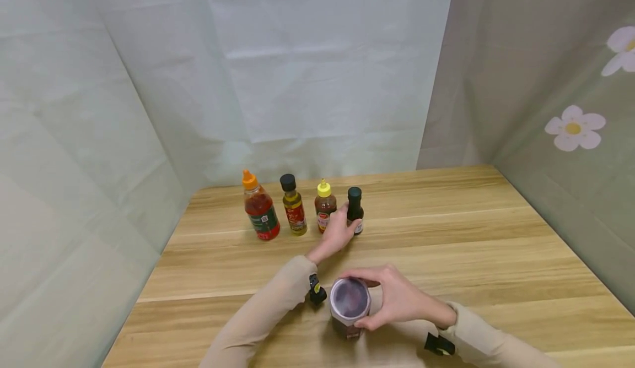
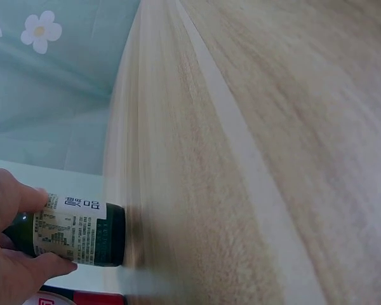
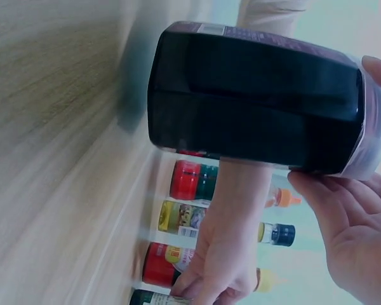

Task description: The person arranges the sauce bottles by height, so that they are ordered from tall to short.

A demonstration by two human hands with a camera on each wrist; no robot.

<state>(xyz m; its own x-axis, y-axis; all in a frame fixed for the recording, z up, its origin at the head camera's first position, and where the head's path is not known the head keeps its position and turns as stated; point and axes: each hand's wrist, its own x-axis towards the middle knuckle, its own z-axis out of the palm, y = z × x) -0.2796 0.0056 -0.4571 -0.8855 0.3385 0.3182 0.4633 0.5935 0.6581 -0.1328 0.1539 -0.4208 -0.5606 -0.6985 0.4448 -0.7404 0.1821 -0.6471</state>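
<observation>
In the head view my left hand point(image 1: 337, 232) reaches to the back row and grips a small dark green bottle point(image 1: 354, 209) with a black cap. The left wrist view shows thumb and fingers around this bottle point(image 2: 70, 230), its printed label facing the camera and its base right at the tabletop. Nearer the front, my right hand point(image 1: 399, 297) holds a dark faceted jar point(image 1: 349, 298) by its pale lid, thumb on one side and fingers on the other. Seen from the right wrist, the jar point(image 3: 254, 101) stands upright, close to the table.
Left of the gripped bottle stand a yellow-capped sauce bottle point(image 1: 324, 205), a black-capped oil bottle point(image 1: 295, 208) and an orange-capped red sauce bottle point(image 1: 262, 211). They line the back of the wooden table point(image 1: 456, 236). Hanging cloth point(image 1: 327, 70) encloses the back and sides.
</observation>
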